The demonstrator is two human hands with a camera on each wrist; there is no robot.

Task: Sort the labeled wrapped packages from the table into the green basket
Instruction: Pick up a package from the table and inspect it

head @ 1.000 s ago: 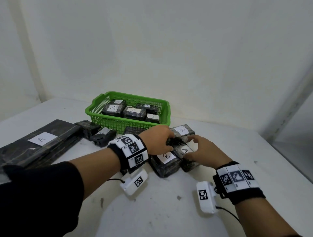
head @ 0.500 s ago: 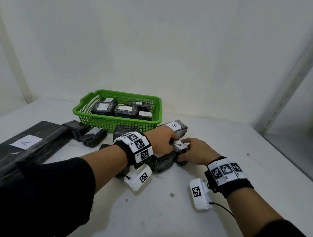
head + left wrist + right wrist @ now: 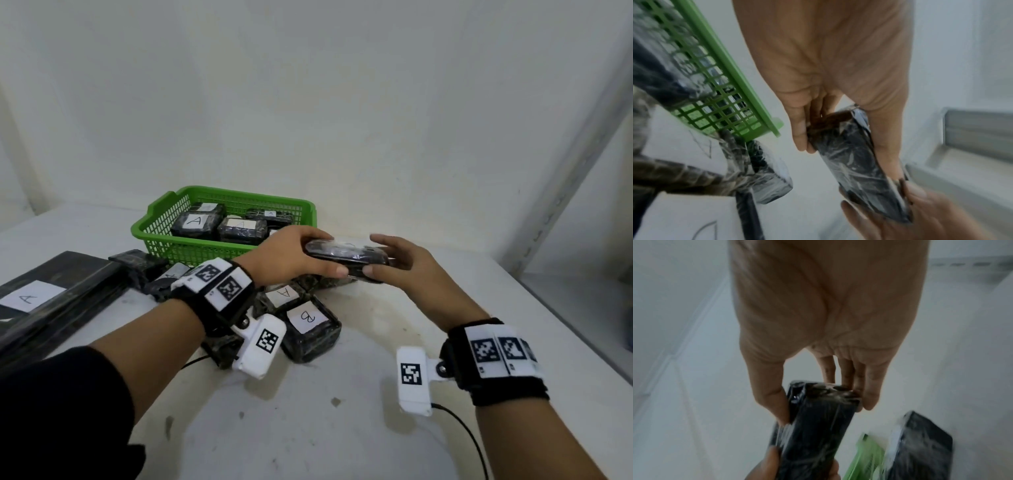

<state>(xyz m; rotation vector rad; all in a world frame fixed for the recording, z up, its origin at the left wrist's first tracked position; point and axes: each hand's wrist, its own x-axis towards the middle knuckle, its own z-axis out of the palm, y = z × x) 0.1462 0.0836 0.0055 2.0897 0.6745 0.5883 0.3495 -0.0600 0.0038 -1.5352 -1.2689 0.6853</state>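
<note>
A flat black wrapped package (image 3: 346,257) hangs in the air above the table, just right of the green basket (image 3: 161,233). My left hand (image 3: 308,255) grips its left end between thumb and fingers, and my right hand (image 3: 383,263) pinches its right end. The wrist views show the same package (image 3: 857,164) (image 3: 813,423) held at both ends. The basket holds several labeled packages, one marked A (image 3: 195,222). Below my hands, packages marked A (image 3: 284,294) and B (image 3: 308,320) lie on the table.
A long black package labeled A (image 3: 44,301) lies at the left. Smaller wrapped packages (image 3: 137,262) sit in front of the basket. White walls close the back, and a metal frame (image 3: 582,164) with the table's edge runs along the right.
Both hands were down on the pile of packages; now they have lifted one flat package up off the pile toward the basket's right side.
</note>
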